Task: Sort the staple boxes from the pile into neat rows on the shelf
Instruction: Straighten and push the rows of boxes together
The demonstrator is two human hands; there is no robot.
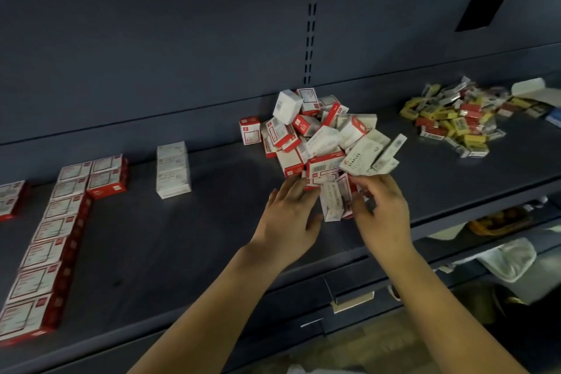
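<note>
Staple boxes [321,143] mostly lie jumbled in the pile mid-shelf [170,240], pointing every way; I judge the sorting under half done, with one red-sided row [45,249] running front to back at the left end. Left hand [288,222] rests loosely open on the pile's front edge, while the right hand [382,212] pinches a white box [332,202] standing roughly on end.

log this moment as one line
phase: picking | left hand: touching pile | right hand: gripping white box at pile's near edge | red-white row: placed left on shelf
</note>
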